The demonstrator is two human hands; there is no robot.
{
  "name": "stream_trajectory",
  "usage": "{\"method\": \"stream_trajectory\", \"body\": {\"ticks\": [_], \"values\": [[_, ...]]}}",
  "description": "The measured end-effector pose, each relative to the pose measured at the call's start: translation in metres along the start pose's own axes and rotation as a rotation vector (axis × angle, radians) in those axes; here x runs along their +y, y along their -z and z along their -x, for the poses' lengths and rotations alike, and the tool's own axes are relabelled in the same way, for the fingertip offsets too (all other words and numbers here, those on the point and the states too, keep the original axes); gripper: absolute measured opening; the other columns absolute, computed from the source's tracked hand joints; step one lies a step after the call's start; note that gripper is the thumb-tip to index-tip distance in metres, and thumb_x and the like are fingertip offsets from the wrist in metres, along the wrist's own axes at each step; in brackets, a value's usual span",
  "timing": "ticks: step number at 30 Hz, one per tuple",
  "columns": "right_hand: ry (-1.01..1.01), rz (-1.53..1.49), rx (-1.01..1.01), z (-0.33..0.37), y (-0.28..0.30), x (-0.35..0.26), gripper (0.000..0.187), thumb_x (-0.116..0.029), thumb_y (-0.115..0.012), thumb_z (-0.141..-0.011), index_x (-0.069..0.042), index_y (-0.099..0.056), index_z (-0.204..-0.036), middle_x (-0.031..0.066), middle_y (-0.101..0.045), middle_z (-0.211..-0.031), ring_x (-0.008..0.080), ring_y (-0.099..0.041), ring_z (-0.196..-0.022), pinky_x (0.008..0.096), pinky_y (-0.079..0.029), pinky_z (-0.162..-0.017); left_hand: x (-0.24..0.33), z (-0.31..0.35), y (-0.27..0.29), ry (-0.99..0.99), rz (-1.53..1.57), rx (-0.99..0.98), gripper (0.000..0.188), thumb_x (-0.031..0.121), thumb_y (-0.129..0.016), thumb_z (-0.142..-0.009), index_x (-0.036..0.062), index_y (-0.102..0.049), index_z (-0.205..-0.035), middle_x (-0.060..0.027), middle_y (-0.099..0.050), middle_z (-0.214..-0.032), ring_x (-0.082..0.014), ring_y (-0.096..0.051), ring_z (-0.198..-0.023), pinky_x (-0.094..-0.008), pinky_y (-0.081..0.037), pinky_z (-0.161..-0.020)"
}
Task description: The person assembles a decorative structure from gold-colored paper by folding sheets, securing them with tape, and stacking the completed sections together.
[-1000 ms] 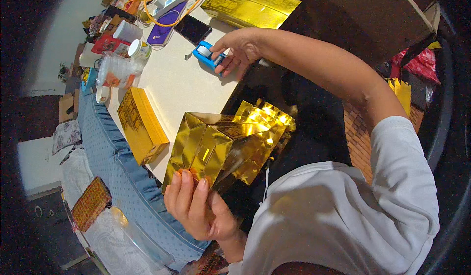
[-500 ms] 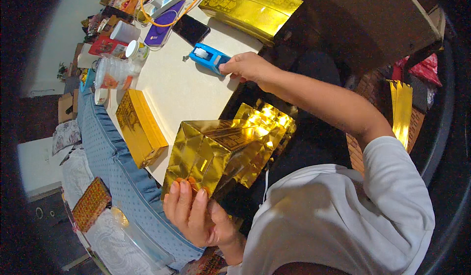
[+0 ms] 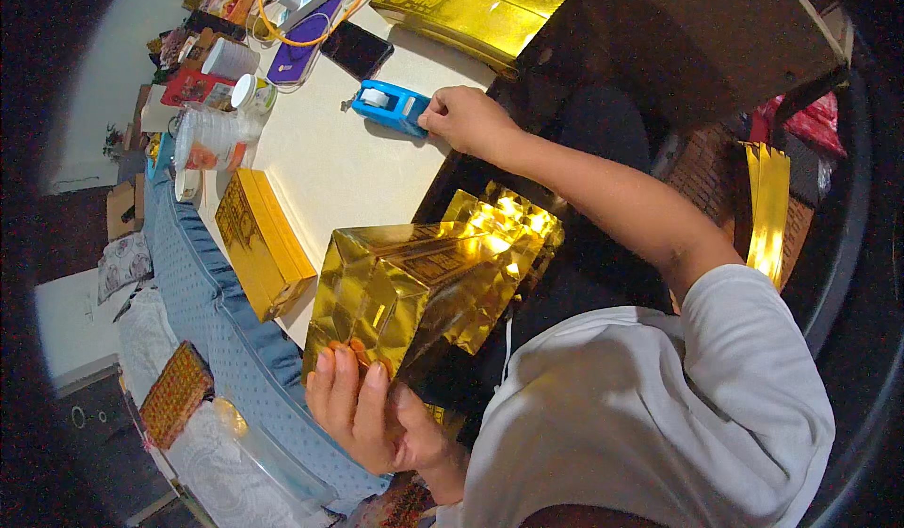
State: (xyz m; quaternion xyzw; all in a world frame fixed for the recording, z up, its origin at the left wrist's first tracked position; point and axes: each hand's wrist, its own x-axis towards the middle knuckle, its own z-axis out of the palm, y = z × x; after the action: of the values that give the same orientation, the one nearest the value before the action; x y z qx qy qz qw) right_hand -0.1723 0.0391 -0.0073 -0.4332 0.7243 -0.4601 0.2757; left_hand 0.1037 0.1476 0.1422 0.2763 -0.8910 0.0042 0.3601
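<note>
My left hand point(image 3: 369, 406) is closed on the lower edge of a shiny gold foil paper bag point(image 3: 363, 297), its folded, creased bottom turned up towards me. The bag lies tilted across my lap, and its far part spreads into bright, crinkled folds. Over the table edge, my right hand point(image 3: 468, 121) pinches at the right end of a blue tape dispenser point(image 3: 391, 109). A pale roll sits in that dispenser. Any strip of tape between the fingertips is too fine to make out.
A yellow-gold box point(image 3: 264, 245) stands on the white table point(image 3: 325, 165) left of the bag. Behind are a dark phone point(image 3: 356, 50), a purple case point(image 3: 306, 43), an orange cable, plastic tubs point(image 3: 212, 137) and a large gold foil package point(image 3: 476, 10). Gold sheets point(image 3: 767, 212) lie at right.
My right hand has shifted slightly at the dispenser's end, and the dispenser has turned a little. My left hand keeps its hold on the bag. The whole view has slid slightly.
</note>
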Motion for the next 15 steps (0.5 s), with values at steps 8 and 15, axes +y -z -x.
{"method": "stream_trajectory", "body": {"ticks": [8, 15], "values": [[0.025, 0.092, -0.02, -0.003, -0.002, -0.002, 0.027, -0.025, -0.061, -0.079, 0.001, -0.066, -0.081, 0.0237, -0.066, -0.078, 0.0395, -0.066, -0.074, 0.0484, -0.051, -0.071, 0.007, 0.0, -0.007, 0.098, 0.03, 0.08, 0.024, 0.005, -0.058, -0.082, 0.0014, -0.064, -0.105, -0.0181, -0.061, -0.119, -0.0348, -0.054, -0.116, -0.0485, -0.036, -0.103], [0.091, -0.003, -0.021, 0.001, 0.017, -0.013, 0.026, -0.03, -0.06, -0.077, -0.004, -0.066, -0.078, 0.0173, -0.067, -0.078, 0.0366, -0.065, -0.074, 0.0468, -0.051, -0.07, 0.007, -0.003, -0.008, 0.115, 0.094, 0.138, 0.023, 0.007, -0.06, -0.079, 0.0032, -0.066, -0.101, -0.0159, -0.063, -0.117, -0.0329, -0.054, -0.114, -0.0472, -0.034, -0.103]]}}
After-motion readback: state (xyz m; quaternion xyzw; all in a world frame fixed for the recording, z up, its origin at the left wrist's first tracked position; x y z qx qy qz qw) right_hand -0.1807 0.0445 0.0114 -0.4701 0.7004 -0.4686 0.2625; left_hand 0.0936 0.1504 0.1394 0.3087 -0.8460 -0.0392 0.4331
